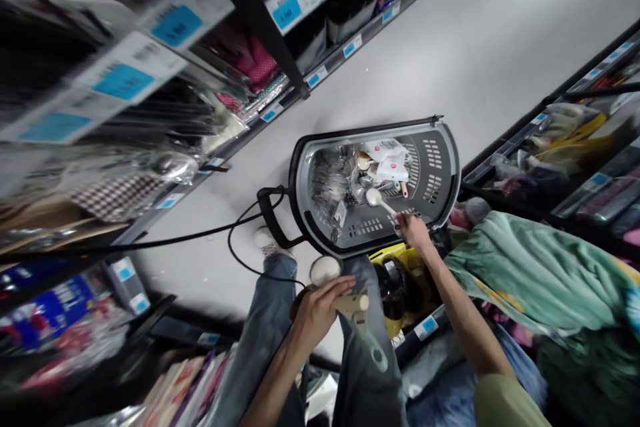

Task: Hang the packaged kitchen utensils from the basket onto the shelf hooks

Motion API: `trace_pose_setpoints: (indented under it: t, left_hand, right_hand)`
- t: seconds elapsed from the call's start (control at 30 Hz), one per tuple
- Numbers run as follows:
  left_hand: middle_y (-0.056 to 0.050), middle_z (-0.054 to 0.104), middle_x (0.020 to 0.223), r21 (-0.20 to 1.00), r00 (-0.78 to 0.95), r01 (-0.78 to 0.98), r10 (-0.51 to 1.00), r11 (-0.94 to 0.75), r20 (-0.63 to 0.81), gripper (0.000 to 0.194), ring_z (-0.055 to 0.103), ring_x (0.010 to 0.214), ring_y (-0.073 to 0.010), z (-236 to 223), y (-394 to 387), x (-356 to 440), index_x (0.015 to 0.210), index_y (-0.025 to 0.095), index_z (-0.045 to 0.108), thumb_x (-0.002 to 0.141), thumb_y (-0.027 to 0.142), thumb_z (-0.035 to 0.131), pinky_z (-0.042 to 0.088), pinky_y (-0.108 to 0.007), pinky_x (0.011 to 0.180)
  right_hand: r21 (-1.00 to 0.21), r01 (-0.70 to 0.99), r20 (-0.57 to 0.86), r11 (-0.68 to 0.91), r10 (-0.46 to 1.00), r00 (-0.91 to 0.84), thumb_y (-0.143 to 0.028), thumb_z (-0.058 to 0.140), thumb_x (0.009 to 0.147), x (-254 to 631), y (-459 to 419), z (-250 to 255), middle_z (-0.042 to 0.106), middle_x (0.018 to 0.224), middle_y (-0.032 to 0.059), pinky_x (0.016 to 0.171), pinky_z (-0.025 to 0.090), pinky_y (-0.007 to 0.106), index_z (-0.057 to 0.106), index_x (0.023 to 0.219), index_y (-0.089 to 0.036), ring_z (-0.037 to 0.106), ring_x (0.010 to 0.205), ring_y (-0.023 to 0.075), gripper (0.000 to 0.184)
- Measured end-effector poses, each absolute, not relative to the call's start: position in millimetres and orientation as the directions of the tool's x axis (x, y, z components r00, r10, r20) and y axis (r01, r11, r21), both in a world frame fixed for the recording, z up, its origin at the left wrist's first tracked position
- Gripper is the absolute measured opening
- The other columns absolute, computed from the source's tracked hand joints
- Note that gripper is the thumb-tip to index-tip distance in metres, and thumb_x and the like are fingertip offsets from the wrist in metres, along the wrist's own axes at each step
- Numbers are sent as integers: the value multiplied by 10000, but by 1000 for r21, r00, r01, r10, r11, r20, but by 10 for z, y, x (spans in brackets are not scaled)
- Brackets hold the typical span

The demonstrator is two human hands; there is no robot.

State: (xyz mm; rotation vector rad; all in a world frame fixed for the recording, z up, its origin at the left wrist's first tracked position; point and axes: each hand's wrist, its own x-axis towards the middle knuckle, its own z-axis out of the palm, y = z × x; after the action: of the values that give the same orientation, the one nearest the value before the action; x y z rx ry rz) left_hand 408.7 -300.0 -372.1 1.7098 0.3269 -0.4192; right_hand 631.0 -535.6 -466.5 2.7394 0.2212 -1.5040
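A grey shopping basket (440, 167) with a black rim stands on the shop floor between two shelf rows. It holds packaged cutlery and white packets (387, 155). My right hand (413, 230) reaches into the basket's near side, fingers closed on the handle of a white spoon (376, 199) that lies over the other goods. My left hand (317, 310) is lower, above my knees, closed on a beige utensil handle (353, 302) with a round pale head (324, 270).
Shelves (150, 47) with blue price tags run along the left, stocked with wrapped utensils and cloths. Another shelf at the right carries folded textiles (520, 280). A black cable (200, 235) crosses the grey floor. A yellow and black item (395, 280) sits under the basket edge.
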Motion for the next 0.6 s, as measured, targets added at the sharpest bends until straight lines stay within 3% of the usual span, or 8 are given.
trace_pose_setpoints:
  t: [0.1,0.17,0.27,0.4,0.5,0.6]
  left_hand:
    - [-51,790,1212,886,897,437,-4,-156,-443,626,767,1079,-136,-3596,-2989,4100,1172,202,736,744,-103,397,629,-265,958]
    - [-47,794,1213,881,896,439,14,-177,-444,649,767,1087,-147,-3508,-2964,4094,1160,209,744,713,-106,395,628,-288,970]
    - [-36,790,1237,861,880,474,51,-183,-473,693,760,1118,-168,-3359,-2906,4061,1148,219,751,660,-111,387,622,-330,997]
    - [-31,783,1258,857,869,493,120,-147,-479,728,759,1131,-216,-3071,-2780,3970,1160,236,756,644,-112,380,625,-371,1003]
    - [-26,793,1230,871,881,465,182,-158,-437,721,767,1113,-254,-2847,-2682,3829,1125,251,768,633,-120,395,633,-397,992]
    - [-31,806,1192,891,890,426,252,-158,-380,716,777,1084,-275,-2702,-2625,3608,1103,243,775,590,-131,442,647,-416,971]
  right_hand:
    - [-325,6,-764,-946,267,587,-409,513,1039,6219,-5476,-4230,774,1016,108,821,509,286,679,1138,-179,733,898,226,301]
    - [-423,-39,-688,-905,293,664,-445,574,984,6205,-5484,-4018,765,953,86,782,513,287,682,1078,-172,707,815,210,308]
    - [-498,-78,-549,-864,244,799,-523,650,902,6221,-5341,-3780,749,885,80,754,525,302,718,924,-170,680,777,209,360]
    - [-656,-141,-367,-742,150,918,-581,779,766,6264,-4846,-3471,770,865,105,773,560,360,744,872,-151,704,794,241,444]
    - [-771,-95,-264,-629,181,947,-556,827,741,6288,-4315,-3165,795,915,132,841,574,430,777,923,-141,731,853,284,456]
    - [-818,92,-105,-568,305,947,-529,841,761,6288,-3721,-2800,798,965,146,887,561,482,806,977,-144,725,898,304,442]
